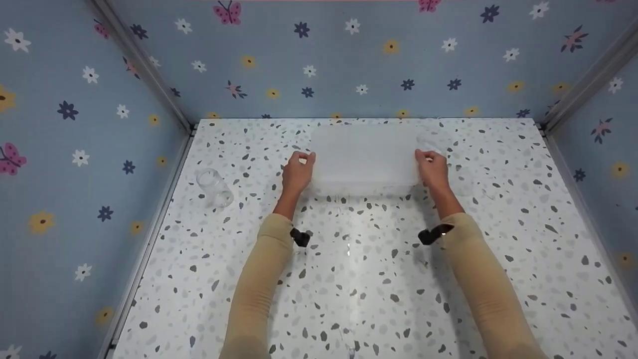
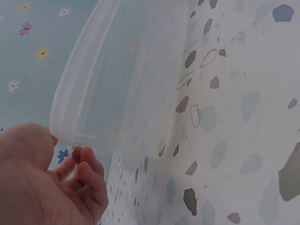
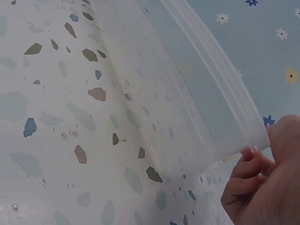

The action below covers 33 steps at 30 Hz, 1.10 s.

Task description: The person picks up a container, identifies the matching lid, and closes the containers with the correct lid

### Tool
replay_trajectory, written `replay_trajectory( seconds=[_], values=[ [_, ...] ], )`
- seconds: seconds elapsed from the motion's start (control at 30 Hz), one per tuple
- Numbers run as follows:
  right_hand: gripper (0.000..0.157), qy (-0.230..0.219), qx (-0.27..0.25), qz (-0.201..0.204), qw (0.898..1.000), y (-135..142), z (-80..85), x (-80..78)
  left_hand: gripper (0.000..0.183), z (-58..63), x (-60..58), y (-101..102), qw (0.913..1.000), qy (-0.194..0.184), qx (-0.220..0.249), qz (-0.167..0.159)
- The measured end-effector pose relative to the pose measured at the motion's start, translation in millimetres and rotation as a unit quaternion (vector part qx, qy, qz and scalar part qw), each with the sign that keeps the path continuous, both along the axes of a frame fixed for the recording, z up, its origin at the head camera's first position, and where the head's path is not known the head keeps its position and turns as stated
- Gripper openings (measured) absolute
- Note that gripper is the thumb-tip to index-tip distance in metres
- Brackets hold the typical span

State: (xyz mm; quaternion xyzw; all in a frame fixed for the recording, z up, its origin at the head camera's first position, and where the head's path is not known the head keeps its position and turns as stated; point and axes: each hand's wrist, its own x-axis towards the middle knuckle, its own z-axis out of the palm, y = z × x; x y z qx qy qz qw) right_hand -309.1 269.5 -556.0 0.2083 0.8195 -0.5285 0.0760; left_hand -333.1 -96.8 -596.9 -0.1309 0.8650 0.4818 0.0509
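A translucent white plastic box (image 1: 366,154) with a flat, pale top stands near the back of the speckled table. My left hand (image 1: 298,172) pinches the rim at its left end, thumb above and curled fingers beneath. At the opposite end, my right hand (image 1: 432,169) pinches the rim the same way. Both wrist views show the box's ribbed rim (image 2: 77,93) and see-through side wall (image 3: 154,108), with the table pattern visible through it. The contents, if any, cannot be made out.
A clear, colourless vessel (image 1: 214,187) is on the left part of the table. Something faint and transparent (image 1: 434,138) lies beyond my right hand. Flower-patterned panels (image 1: 309,55) enclose the table at the back and both sides.
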Motion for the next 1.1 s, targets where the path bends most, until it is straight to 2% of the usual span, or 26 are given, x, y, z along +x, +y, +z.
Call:
replay_trajectory(
  seconds=[0.03,0.1,0.17,0.23,0.27,0.43,0.47,0.53,0.7,0.93,1.1],
  values=[
    [0.056,0.001,0.005,-0.003,1.0,-0.9,0.2,0.1,0.047,-11.7,-8.0,-3.7,1.0,-0.001,0.002,-0.003],
    [0.054,0.001,0.012,-0.005,1.0,-2.7,0.7,-0.1,0.048,-13.7,-10.8,-5.1,1.0,-0.005,0.005,-0.005],
    [0.054,0.002,0.018,-0.003,1.0,-3.4,1.6,0.1,0.048,3.7,-1.0,-1.6,0.9999,-0.012,-0.001,-0.004],
    [0.055,0.006,0.026,0.001,1.0,-3.3,2.8,0.7,0.05,6.3,1.8,-1.8,0.9999,0.002,0.012,0.0],
    [0.056,0.011,0.03,0.005,0.999,-2.9,3.1,1.0,0.049,17.7,9.2,1.2,0.9999,0.008,0.011,0.003],
    [0.052,0.066,0.065,0.012,0.996,-4.0,2.8,3.0,0.045,20.5,14.5,2.4,0.9968,0.08,0.0,0.003],
    [0.05,0.078,0.073,0.012,0.994,-4.7,2.4,3.1,0.043,27.8,19.9,5.0,0.9959,0.09,-0.009,0.001],
    [0.047,0.094,0.085,0.009,0.992,-6.1,2.0,3.1,0.042,29.0,21.0,5.5,0.9936,0.111,-0.018,-0.004],
    [0.046,0.101,0.088,0.005,0.991,-6.0,2.2,2.3,0.041,31.7,22.9,6.4,0.9885,0.142,-0.047,-0.022],
    [0.046,0.087,0.113,0.022,0.99,-6.0,5.8,4.2,0.044,35.1,27.4,7.6,0.988,0.137,-0.061,-0.037],
    [0.047,0.098,0.129,0.033,0.986,-7.7,8.8,6.1,0.045,40.2,28.7,9.4,0.9897,0.123,-0.063,-0.039]
  ],
)
